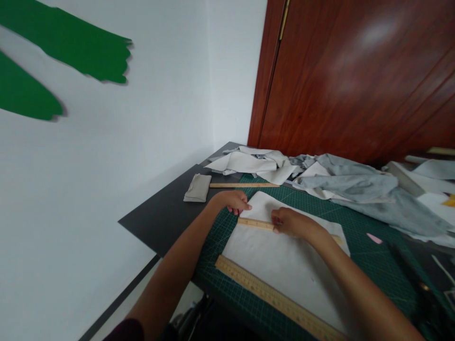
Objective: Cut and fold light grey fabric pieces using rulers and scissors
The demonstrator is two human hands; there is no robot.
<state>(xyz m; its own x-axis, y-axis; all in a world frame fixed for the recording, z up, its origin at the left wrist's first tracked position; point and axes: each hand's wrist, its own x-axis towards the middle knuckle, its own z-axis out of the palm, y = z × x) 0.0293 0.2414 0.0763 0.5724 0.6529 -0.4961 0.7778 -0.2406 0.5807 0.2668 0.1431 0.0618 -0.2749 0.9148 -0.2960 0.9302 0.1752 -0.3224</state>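
A pale cloth [263,246] lies flat on the green cutting mat [220,232]. Across its upper part runs a narrow wooden ruler [256,223], partly hidden under my right hand and forearm. My right hand [284,220] is closed at this ruler, fingertips pressed together on it. At the cloth's upper left edge is my left hand [237,202], its fingers curled and its thumb on the cloth; what it pinches, if anything, is too small to tell. A wider wooden ruler [270,293] lies along the cloth's near edge.
A folded beige cloth [198,188] and another wooden stick [245,185] lie beyond my left hand. Crumpled white and grey fabric [348,180] lines the back. Black scissors [423,284] and a pink piece [374,238] are at the right. A white wall stands left.
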